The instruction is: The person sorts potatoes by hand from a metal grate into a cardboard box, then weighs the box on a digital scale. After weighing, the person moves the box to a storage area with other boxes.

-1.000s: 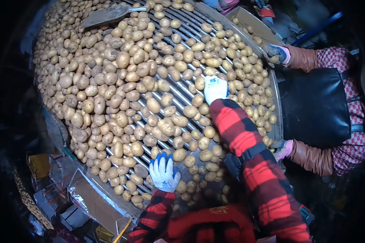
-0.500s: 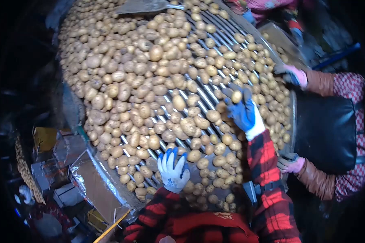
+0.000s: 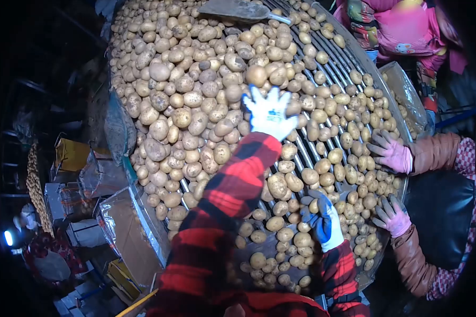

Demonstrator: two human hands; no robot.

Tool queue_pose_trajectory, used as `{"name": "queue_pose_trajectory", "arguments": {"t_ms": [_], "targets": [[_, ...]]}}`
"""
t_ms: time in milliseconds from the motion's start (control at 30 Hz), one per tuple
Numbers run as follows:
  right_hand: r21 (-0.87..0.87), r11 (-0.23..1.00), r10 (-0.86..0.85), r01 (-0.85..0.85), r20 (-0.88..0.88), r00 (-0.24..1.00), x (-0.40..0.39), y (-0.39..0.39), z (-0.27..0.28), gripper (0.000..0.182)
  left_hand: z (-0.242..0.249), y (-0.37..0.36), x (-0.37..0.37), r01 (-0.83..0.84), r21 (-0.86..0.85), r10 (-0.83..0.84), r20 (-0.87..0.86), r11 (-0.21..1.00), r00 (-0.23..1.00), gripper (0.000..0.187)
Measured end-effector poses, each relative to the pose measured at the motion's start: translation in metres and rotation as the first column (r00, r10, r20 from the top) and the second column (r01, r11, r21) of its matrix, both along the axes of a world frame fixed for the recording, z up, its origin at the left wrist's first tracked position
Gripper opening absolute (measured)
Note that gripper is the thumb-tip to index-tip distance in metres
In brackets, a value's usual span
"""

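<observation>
Potatoes [image 3: 182, 117] of many sizes cover a sorting table with metal bars [image 3: 333, 58]. My left hand [image 3: 272, 113], in a white glove with blue fingertips, reaches far forward with fingers spread and rests against potatoes in the pile, gripping none of them. Nearer to me on the right, my right hand [image 3: 325, 219], in a blue and white glove, is low over the potatoes. Its fingers curl inward, and I cannot see what, if anything, is inside them.
A co-worker's two gloved hands [image 3: 392, 153] are over the potatoes at the right edge. Another person in pink [image 3: 407, 31] is at the far right. A metal shovel [image 3: 232, 9] lies on the far potatoes. Cardboard boxes [image 3: 129, 238] stand at the left.
My left hand has reached forward onto the pile. My right hand has drawn back toward me; the potato it held no longer shows. The co-worker's hands have shifted, and the view has moved.
</observation>
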State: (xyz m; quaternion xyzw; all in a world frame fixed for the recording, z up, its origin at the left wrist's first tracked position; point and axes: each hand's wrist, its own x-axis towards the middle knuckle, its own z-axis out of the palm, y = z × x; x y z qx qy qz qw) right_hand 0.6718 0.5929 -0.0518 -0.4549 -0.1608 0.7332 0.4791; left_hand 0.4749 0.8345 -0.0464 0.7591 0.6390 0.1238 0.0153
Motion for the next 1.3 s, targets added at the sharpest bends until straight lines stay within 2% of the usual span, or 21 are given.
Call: {"name": "queue_pose_trajectory", "arguments": {"t_ms": [33,67,133,167,233,300,467,567,600,700,733,767,833,867,933,1000,1067,1133,1167,1267,1300], "targets": [[0.018,0.997,0.079,-0.078,-0.062,0.995,-0.008,0.003,0.015,0.045,-0.004,-0.001,0.014,0.027,0.013,-0.028,0.028,1.0,0.999,0.074],[0.027,0.994,0.11,-0.11,-0.002,0.994,-0.011,-0.001,0.004,0.046,-0.006,-0.004,0.028,0.049,0.027,-0.05,0.057,0.998,0.997,0.071],[0.001,0.995,0.1,-0.101,0.101,0.99,-0.016,-0.003,0.002,0.049,-0.008,-0.018,0.054,0.112,0.059,-0.102,-0.154,0.992,0.983,0.065],[0.001,0.994,0.108,-0.109,0.112,0.988,-0.016,-0.004,-0.001,0.049,-0.006,-0.029,0.067,0.191,-0.002,-0.191,-0.043,0.982,0.981,0.062],[0.021,0.999,0.041,-0.04,-0.033,0.999,-0.011,-0.007,-0.008,0.049,-0.016,-0.054,0.081,0.225,-0.102,-0.19,0.274,0.969,0.943,0.064],[-0.019,1.0,0.024,-0.024,0.011,1.0,-0.013,-0.008,-0.006,0.047,-0.02,-0.071,0.077,0.245,-0.034,-0.232,0.219,0.969,0.948,0.064],[0.007,1.0,-0.002,0.002,0.024,1.0,-0.018,-0.006,-0.003,0.044,-0.018,-0.115,0.04,0.424,0.082,-0.428,0.305,0.902,0.851,0.062],[0.049,0.997,0.05,-0.053,0.065,0.997,-0.012,-0.01,-0.009,0.044,-0.011,-0.115,0.01,0.503,0.231,-0.552,0.401,0.833,0.731,0.048],[0.047,0.998,0.038,-0.041,0.065,0.997,-0.013,-0.011,-0.007,0.044,0.003,-0.101,0.002,0.497,0.17,-0.519,0.415,0.851,0.747,0.036],[0.023,0.999,0.029,-0.029,0.0,1.0,-0.017,-0.006,0.003,0.049,0.023,-0.027,-0.016,0.306,0.547,-0.486,0.22,0.779,0.846,0.025],[0.02,1.0,0.019,-0.019,0.004,1.0,-0.016,-0.007,0.002,0.049,0.029,-0.006,-0.02,0.264,0.327,-0.325,0.149,0.908,0.934,0.026],[0.005,0.999,0.033,-0.033,0.006,0.999,-0.014,-0.007,-0.001,0.049,0.034,0.025,-0.026,0.253,0.339,-0.319,0.156,0.906,0.935,0.037],[-0.008,0.999,0.048,-0.048,-0.012,0.999,-0.014,-0.006,-0.001,0.051,-0.009,0.071,-0.036,0.156,0.267,-0.214,0.205,0.951,0.955,0.048],[0.007,0.998,0.061,-0.061,0.0,0.998,-0.014,-0.005,0.001,0.053,-0.003,0.075,-0.029,0.111,0.365,-0.206,0.232,0.924,0.951,0.042],[-0.014,0.998,0.06,-0.06,0.042,0.997,-0.015,-0.004,0.006,0.056,0.005,0.069,-0.026,0.102,0.168,-0.138,0.223,0.981,0.965,0.034],[0.01,0.997,0.07,-0.07,0.019,0.997,-0.012,-0.003,0.002,0.058,-0.004,0.05,-0.028,0.181,0.191,-0.198,0.075,0.965,0.977,0.026],[-0.004,0.998,0.068,-0.068,-0.053,0.996,-0.011,-0.005,0.0,0.057,0.0,0.021,-0.024,0.255,0.031,-0.255,-0.014,0.966,0.967,0.022],[-0.008,0.999,0.05,-0.051,-0.065,0.997,-0.013,-0.006,0.0,0.057,-0.008,-0.003,-0.02,0.352,0.161,-0.379,0.197,0.922,0.904,0.018],[-0.013,0.999,0.041,-0.042,-0.07,0.997,-0.013,-0.006,0.001,0.057,-0.001,-0.016,-0.016,0.398,0.199,-0.434,0.2,0.896,0.878,0.016],[-0.018,0.997,0.079,-0.08,-0.068,0.995,-0.013,-0.002,0.018,0.057,0.005,-0.016,-0.014,0.544,-0.005,-0.535,0.171,0.839,0.827,0.014],[-0.017,0.997,0.073,-0.075,-0.073,0.995,-0.013,-0.002,0.017,0.057,0.006,-0.005,-0.011,0.545,0.161,-0.566,0.166,0.823,0.807,0.014]]}}
